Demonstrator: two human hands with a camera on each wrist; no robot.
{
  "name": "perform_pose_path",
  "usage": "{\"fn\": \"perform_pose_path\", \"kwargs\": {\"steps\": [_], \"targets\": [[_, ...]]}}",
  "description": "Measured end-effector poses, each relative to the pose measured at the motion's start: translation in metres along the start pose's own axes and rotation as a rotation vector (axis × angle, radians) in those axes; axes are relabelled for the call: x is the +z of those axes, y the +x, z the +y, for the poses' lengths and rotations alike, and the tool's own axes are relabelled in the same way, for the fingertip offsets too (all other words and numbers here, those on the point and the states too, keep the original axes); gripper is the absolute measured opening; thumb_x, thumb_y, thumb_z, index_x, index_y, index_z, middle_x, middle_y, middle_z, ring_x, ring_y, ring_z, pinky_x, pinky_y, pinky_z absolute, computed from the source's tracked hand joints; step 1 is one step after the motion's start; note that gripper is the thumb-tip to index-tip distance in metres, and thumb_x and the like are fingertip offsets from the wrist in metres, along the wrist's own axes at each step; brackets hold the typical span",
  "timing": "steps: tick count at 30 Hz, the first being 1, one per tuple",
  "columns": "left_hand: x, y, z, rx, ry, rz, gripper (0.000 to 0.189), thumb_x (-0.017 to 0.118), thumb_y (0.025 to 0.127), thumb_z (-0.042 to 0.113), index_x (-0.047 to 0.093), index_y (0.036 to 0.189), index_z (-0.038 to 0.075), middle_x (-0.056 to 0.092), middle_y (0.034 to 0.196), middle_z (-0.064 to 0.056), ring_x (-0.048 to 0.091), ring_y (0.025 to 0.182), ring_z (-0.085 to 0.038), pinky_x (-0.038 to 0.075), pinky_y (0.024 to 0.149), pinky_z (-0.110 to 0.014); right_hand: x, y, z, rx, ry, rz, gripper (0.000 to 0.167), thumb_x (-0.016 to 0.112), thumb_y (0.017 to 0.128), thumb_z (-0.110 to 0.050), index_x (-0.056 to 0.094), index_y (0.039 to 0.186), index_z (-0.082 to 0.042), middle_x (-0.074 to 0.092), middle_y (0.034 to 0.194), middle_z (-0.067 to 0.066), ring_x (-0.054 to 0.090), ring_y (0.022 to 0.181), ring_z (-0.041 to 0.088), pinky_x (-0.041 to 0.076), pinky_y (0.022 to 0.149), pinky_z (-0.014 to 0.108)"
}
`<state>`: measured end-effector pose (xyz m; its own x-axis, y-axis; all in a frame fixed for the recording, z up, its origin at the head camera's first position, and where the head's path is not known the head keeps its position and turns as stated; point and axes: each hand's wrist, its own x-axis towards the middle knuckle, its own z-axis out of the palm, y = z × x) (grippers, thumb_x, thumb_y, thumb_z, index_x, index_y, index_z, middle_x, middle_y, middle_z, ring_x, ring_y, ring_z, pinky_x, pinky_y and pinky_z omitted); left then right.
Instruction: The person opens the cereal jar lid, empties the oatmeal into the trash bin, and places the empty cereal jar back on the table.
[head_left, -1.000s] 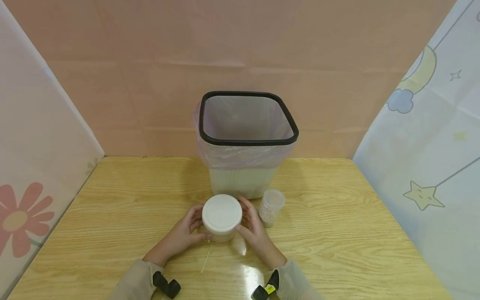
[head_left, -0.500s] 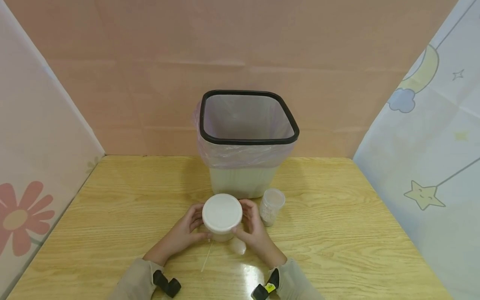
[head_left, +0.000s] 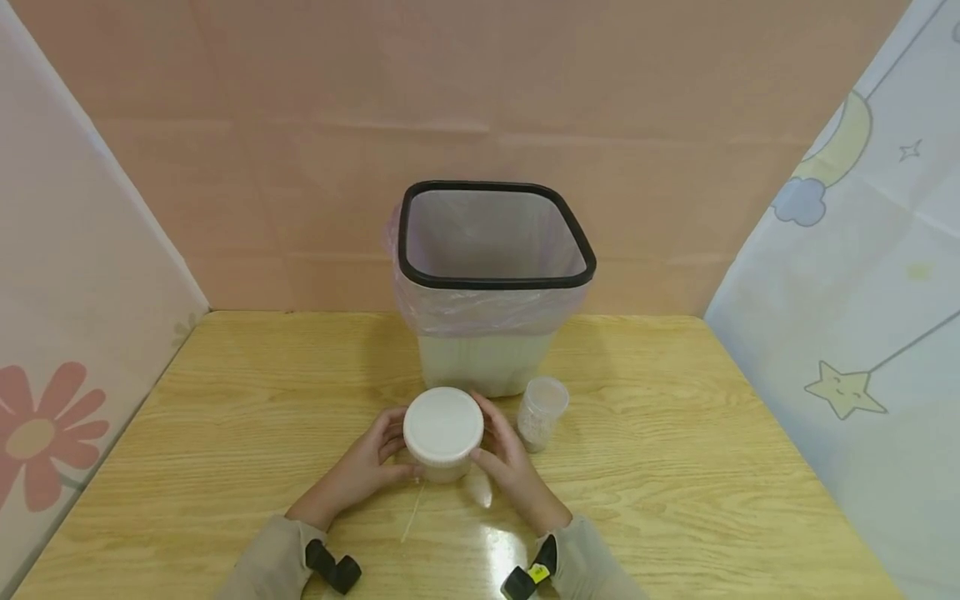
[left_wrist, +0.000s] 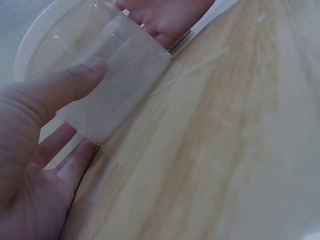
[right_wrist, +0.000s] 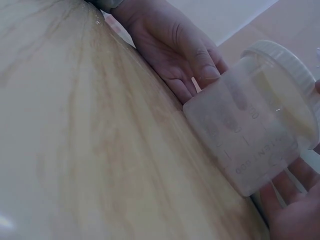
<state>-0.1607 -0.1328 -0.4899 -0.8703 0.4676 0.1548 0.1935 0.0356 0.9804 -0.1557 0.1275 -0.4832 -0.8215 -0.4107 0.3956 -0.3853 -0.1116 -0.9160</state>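
Note:
A translucent plastic jar [right_wrist: 245,125] with a white ribbed screw lid [head_left: 443,423] stands upright on the table in front of a bin. My left hand [head_left: 375,458] grips the jar's body from the left, its thumb on the near side and its fingers round the far side. Faint raised markings show through the wall in the right wrist view. My right hand [head_left: 510,458] holds the lid's right edge, thumb in front and fingers reaching behind. Several of its fingers [right_wrist: 290,187] show beyond the jar in that view; the far fingertips are hidden in the head view.
Behind the jar stands a pale bin [head_left: 487,358] with a black rim and a thin pinkish liner bag. Just right of my right hand is a small clear container [head_left: 542,414] with whitish contents. A thin pale strip [head_left: 412,512] lies on the wooden table [head_left: 675,467].
My right hand's thumb slid left along the front of the lid, then came back to its right side, while its fingers reached round behind again. My left hand and the jar stay in place.

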Motion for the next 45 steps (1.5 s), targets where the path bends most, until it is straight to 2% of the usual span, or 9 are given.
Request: {"fn": "perform_pose_path", "kwargs": {"steps": [4,10,15,17,27,31,36,41,45], "targets": [[0.0001,0.0000,-0.0020,0.024,0.016,0.006,0.084,0.084,0.082,0.002,0.033,0.149,0.002,0.036,0.153,-0.021,0.047,0.133,-0.013,0.044,0.108,-0.019,0.0003,0.0002,0.0014,0.008,0.006,0.006,0.069,0.061,0.097,-0.012,0.026,0.155,0.000,0.037,0.153,0.026,0.041,0.138,0.014,0.035,0.114,0.030],[0.0002,0.0000,-0.0031,0.048,0.017,0.004,0.082,0.083,0.083,0.001,0.034,0.148,0.000,0.037,0.151,-0.023,0.047,0.131,-0.006,0.043,0.108,-0.019,0.0020,-0.0004,0.0033,-0.016,0.029,0.040,0.074,0.074,0.091,-0.012,0.026,0.145,0.006,0.040,0.144,0.025,0.044,0.131,0.017,0.035,0.112,0.028],[0.0002,0.0001,-0.0023,0.058,0.016,0.003,0.082,0.083,0.083,0.002,0.034,0.148,0.000,0.037,0.151,-0.024,0.046,0.131,-0.004,0.043,0.109,-0.019,0.0036,-0.0010,0.0013,0.035,0.050,0.057,0.081,0.081,0.087,-0.014,0.026,0.143,0.003,0.042,0.146,0.018,0.043,0.133,0.017,0.035,0.112,0.025],[0.0001,0.0003,-0.0024,0.061,0.017,0.001,0.082,0.083,0.083,0.002,0.034,0.148,-0.001,0.037,0.151,-0.024,0.047,0.131,-0.004,0.043,0.109,-0.019,0.0037,-0.0011,0.0010,0.046,0.041,0.060,0.083,0.082,0.086,-0.015,0.025,0.145,0.002,0.041,0.147,0.017,0.042,0.133,0.017,0.035,0.112,0.024],[0.0001,0.0010,-0.0015,0.035,0.010,0.000,0.084,0.084,0.082,0.003,0.033,0.148,0.002,0.037,0.151,-0.021,0.047,0.131,-0.003,0.043,0.108,-0.020,0.0037,0.0009,0.0003,0.000,0.004,0.052,0.083,0.076,0.091,-0.021,0.023,0.150,0.004,0.037,0.146,0.030,0.044,0.131,0.012,0.036,0.112,0.024],[0.0002,0.0000,-0.0017,0.033,0.003,-0.002,0.084,0.084,0.082,0.003,0.033,0.149,0.003,0.037,0.152,-0.021,0.047,0.131,-0.003,0.043,0.109,-0.020,0.0040,-0.0003,-0.0014,0.018,-0.004,0.048,0.082,0.076,0.091,-0.020,0.024,0.151,0.003,0.037,0.147,0.028,0.043,0.133,0.014,0.035,0.112,0.025],[0.0004,-0.0015,-0.0040,0.036,0.002,-0.009,0.084,0.084,0.082,0.004,0.033,0.149,0.003,0.037,0.152,-0.021,0.047,0.131,-0.003,0.044,0.108,-0.020,0.0032,-0.0040,-0.0013,0.080,-0.003,0.040,0.088,0.081,0.087,-0.020,0.025,0.153,-0.005,0.037,0.150,0.018,0.039,0.138,0.018,0.032,0.114,0.025],[-0.0005,-0.0012,-0.0041,0.046,0.011,-0.003,0.084,0.084,0.083,0.004,0.033,0.150,0.001,0.035,0.153,-0.023,0.046,0.132,-0.007,0.043,0.108,-0.019,0.0031,-0.0034,0.0011,0.092,-0.014,0.048,0.090,0.083,0.086,-0.020,0.025,0.154,-0.007,0.039,0.151,0.015,0.039,0.139,0.021,0.033,0.115,0.027],[-0.0014,-0.0016,-0.0013,0.004,0.018,-0.001,0.088,0.085,0.082,0.005,0.031,0.152,0.004,0.033,0.155,-0.021,0.044,0.136,-0.018,0.042,0.108,-0.017,0.0038,-0.0016,0.0000,0.103,-0.018,0.052,0.086,0.083,0.086,-0.017,0.027,0.151,-0.004,0.042,0.150,0.016,0.043,0.137,0.019,0.036,0.114,0.028]]}}
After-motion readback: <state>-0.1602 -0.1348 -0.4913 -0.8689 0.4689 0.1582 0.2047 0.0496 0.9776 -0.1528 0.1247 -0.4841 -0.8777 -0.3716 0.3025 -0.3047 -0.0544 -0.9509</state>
